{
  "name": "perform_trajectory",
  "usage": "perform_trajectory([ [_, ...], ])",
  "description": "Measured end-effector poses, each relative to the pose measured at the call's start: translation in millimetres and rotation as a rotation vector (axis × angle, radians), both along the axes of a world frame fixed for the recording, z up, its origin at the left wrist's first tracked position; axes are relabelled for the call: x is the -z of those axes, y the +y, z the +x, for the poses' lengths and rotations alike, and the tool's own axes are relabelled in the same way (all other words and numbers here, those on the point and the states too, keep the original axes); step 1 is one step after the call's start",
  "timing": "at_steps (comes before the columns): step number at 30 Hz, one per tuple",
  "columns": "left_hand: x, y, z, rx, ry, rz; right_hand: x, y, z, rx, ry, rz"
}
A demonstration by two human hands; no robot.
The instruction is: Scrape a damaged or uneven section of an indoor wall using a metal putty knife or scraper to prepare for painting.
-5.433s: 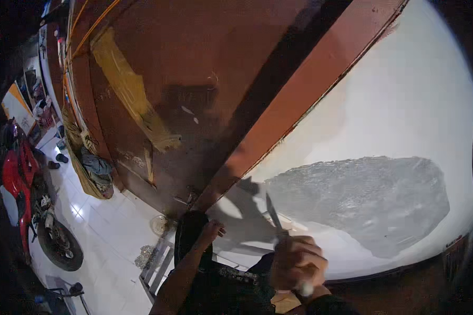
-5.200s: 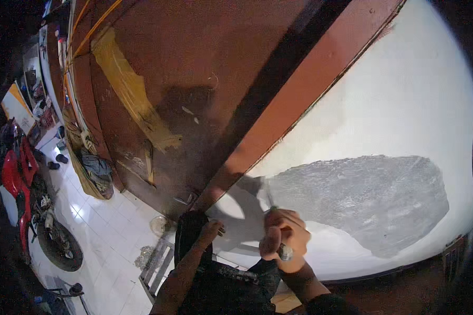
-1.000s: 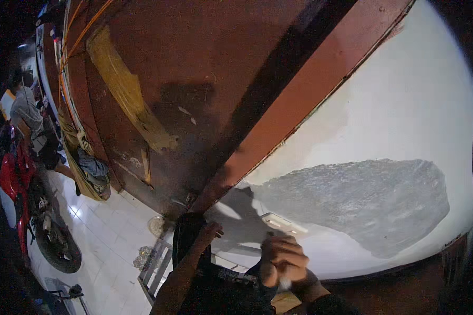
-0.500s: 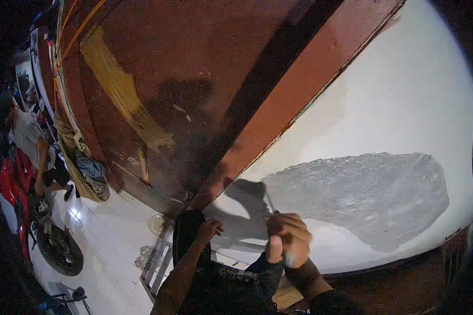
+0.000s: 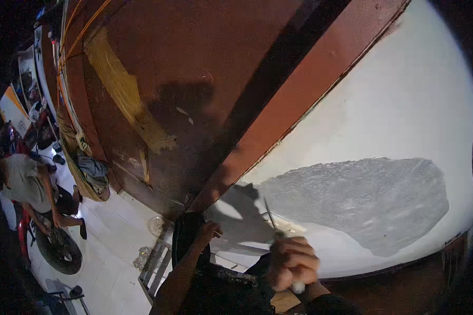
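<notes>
My right hand (image 5: pixel 295 262) is closed around a tool with a thin, straight metal shaft or blade (image 5: pixel 269 214) pointing up toward the wall. A pale handle end (image 5: pixel 298 287) shows below the fist; whether the metal is a flat blade seen edge-on, I cannot tell. In front of it stretches a white wall (image 5: pixel 389 100) with a rough grey patch (image 5: pixel 362 202). The tool's tip shows against the patch's left end; contact is unclear. My left hand (image 5: pixel 208 231) has curled fingers beside a rounded black shape (image 5: pixel 186 239), possibly my knee. What those fingers hold, if anything, is hidden.
A reddish-brown panel (image 5: pixel 194 47) with a tan smear (image 5: pixel 123 89) meets the white wall along a slanted trim (image 5: pixel 294 110). On the left, another person (image 5: pixel 29 181) bends by a motorcycle wheel (image 5: pixel 60 252) on white tiles (image 5: pixel 108 236). A cloth sling (image 5: pixel 92 178) hangs nearby.
My right hand has moved down and slightly right with the tool, showing more of its metal. My left hand stays nearly in place. The other person has shifted lower, toward the wheel.
</notes>
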State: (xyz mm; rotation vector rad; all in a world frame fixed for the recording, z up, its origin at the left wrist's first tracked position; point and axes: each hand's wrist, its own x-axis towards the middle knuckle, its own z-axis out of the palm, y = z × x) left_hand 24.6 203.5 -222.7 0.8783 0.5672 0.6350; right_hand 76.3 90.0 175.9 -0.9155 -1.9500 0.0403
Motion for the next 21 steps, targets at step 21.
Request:
perform_trajectory([
  [21, -13.9, -2.5, -2.8, -0.050, -0.063, -0.018, 5.8, 0.4, -12.6, 0.298, 0.084, -0.030],
])
